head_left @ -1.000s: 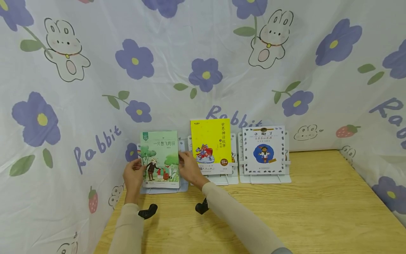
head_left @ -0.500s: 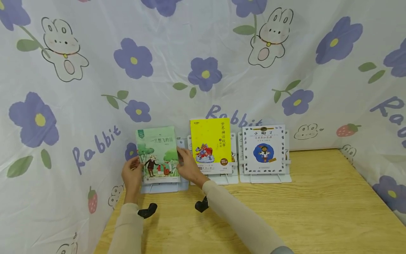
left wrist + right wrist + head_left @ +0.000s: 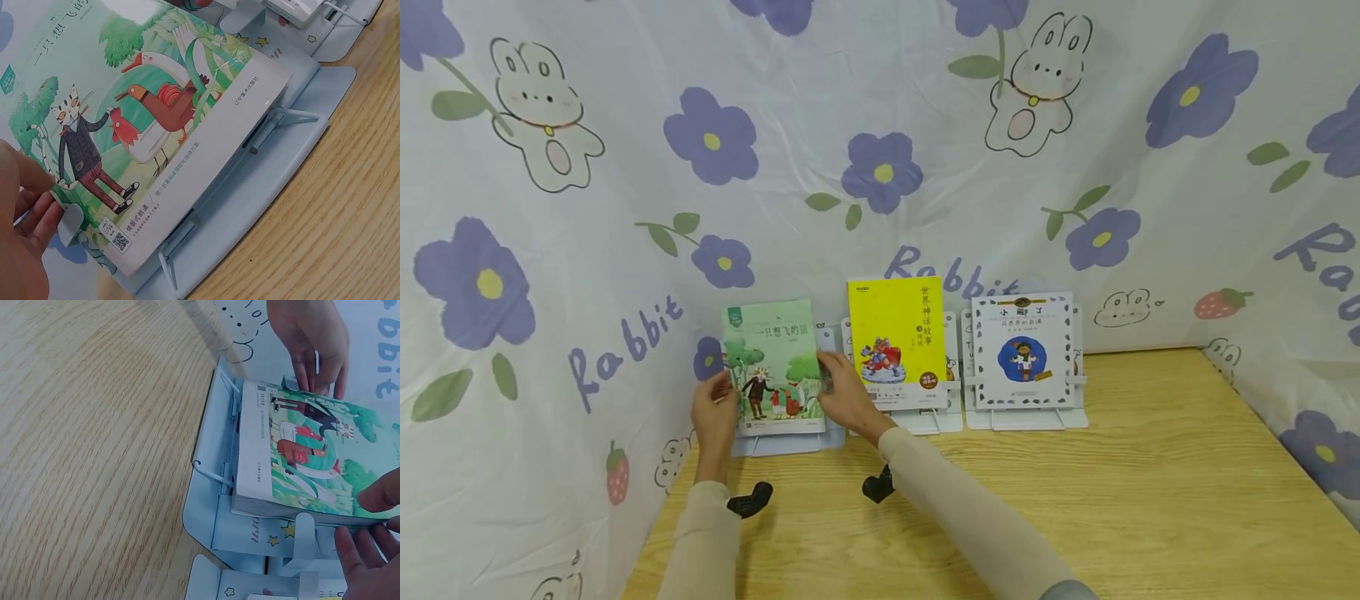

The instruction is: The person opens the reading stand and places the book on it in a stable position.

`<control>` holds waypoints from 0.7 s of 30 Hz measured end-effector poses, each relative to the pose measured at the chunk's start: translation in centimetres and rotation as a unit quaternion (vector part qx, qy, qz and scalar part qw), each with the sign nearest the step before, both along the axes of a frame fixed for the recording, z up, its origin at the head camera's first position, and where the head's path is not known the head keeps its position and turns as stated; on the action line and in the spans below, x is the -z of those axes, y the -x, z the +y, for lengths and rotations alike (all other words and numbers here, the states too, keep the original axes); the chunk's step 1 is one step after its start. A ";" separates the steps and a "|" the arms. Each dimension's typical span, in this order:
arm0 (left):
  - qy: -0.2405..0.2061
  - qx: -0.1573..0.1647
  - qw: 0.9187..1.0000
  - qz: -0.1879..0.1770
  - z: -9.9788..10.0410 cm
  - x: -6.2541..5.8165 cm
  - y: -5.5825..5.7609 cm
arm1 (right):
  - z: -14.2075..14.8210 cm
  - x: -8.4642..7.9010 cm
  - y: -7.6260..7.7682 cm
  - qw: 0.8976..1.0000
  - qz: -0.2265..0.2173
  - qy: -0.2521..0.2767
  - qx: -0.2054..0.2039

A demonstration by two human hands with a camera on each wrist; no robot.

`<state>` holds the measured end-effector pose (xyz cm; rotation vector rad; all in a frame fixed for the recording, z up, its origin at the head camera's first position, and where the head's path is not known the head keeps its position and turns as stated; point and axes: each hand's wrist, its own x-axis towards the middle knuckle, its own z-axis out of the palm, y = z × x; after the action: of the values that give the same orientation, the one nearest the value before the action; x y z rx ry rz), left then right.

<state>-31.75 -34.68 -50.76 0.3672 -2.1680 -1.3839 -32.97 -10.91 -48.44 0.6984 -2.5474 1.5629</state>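
Note:
A green storybook (image 3: 778,367) with a cat and birds on its cover leans on the leftmost pale-blue book stand (image 3: 250,194). My right hand (image 3: 850,400) grips the book's right edge; in the right wrist view its thumb (image 3: 378,492) overlaps the cover and its fingers lie along the page side. At the book's left edge, my left hand (image 3: 713,412) has its fingertips curled at the stand's small side clip (image 3: 72,223). Another side clip (image 3: 304,535) stands up by the page edge near my right fingers. The stand's wire props (image 3: 300,115) lie in front of the book's bottom edge.
A yellow book (image 3: 897,333) and a white-covered book (image 3: 1024,350) lean on stands to the right, in line with the green one. Two black curved objects (image 3: 751,500) show near my wrists. Rabbit-and-flower cloth (image 3: 797,100) hangs behind the wooden table (image 3: 1120,500).
The green book has shifted slightly up and left, its bottom edge now higher at the stand's wire props. Both hands stay at its two sides with little movement.

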 end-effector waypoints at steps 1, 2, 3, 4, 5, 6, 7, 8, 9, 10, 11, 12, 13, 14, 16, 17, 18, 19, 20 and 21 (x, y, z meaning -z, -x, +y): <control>-0.001 0.003 1.000 -0.001 0.0 0.0 0.0 | 0.0 0.0 0.0 1.000 -0.002 0.001 0.000; 0.000 0.004 1.000 -0.004 0.0 0.0 0.1 | 0.1 -0.1 -0.1 1.000 -0.007 0.003 -0.001; -0.001 0.006 1.000 -0.004 -0.1 0.0 0.2 | 0.1 -0.2 -0.1 1.000 -0.011 0.005 -0.002; -0.003 0.008 1.000 -0.006 0.0 0.0 0.2 | 0.2 -0.2 -0.1 1.000 -0.014 0.007 -0.004; -0.004 0.008 1.000 -0.007 0.0 0.0 0.3 | 0.3 -0.3 -0.1 1.000 -0.017 0.010 -0.005; -0.006 0.007 1.000 -0.009 0.0 0.0 0.3 | 0.4 -0.3 -0.1 1.000 -0.019 0.012 -0.005; -0.006 0.006 1.000 -0.010 0.1 0.0 0.3 | 0.5 -0.3 0.0 1.000 -0.020 0.012 -0.005; -0.006 0.004 1.000 -0.010 0.1 -0.1 0.3 | 0.7 -0.2 0.0 1.000 -0.020 0.011 -0.004; -0.005 0.000 1.000 -0.008 0.2 -0.2 0.2 | 0.8 -0.2 0.0 1.000 -0.019 0.013 -0.003; -0.002 -0.005 1.000 -0.005 0.3 -0.3 0.2 | 1.0 -0.2 0.1 1.000 -0.019 0.016 -0.003; 0.002 -0.011 1.000 -0.001 0.4 -0.5 0.2 | 1.2 -0.3 0.1 1.000 -0.018 0.019 -0.001; 0.008 -0.018 1.000 0.005 0.5 -0.6 0.2 | 1.4 -0.3 0.2 1.000 -0.014 0.022 0.000; 0.014 -0.024 1.000 0.014 0.7 -0.8 0.2 | 1.7 -0.5 0.2 1.000 -0.009 0.024 0.000; 0.023 -0.031 0.999 0.024 0.9 -1.1 0.2 | 2.0 -0.6 0.3 1.000 -0.004 0.026 0.000; 0.042 -0.036 0.997 0.044 1.4 -1.7 0.1 | 2.7 -1.0 0.4 0.999 0.006 0.036 -0.003; 0.050 -0.033 0.997 0.052 1.7 -2.1 -0.1 | 3.1 -1.1 0.4 0.999 0.014 0.037 -0.002; 0.058 -0.027 0.996 0.056 2.2 -2.4 -0.3 | 3.6 -1.3 0.5 0.999 0.022 0.035 0.000; 0.065 -0.017 0.996 0.062 2.6 -2.7 -0.5 | 4.1 -1.4 0.4 0.999 0.028 0.036 0.001; 0.073 -0.007 0.995 0.063 3.1 -3.0 -0.8 | 4.7 -1.6 0.4 0.999 0.034 0.036 0.003; 0.078 0.006 0.995 0.065 3.7 -3.3 -1.0 | 5.3 -1.7 0.4 0.998 0.042 0.037 0.006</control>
<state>-30.74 -31.00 -47.48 0.1997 -2.1575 -1.2003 -33.38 -5.58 -46.78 0.7246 -2.4164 1.5790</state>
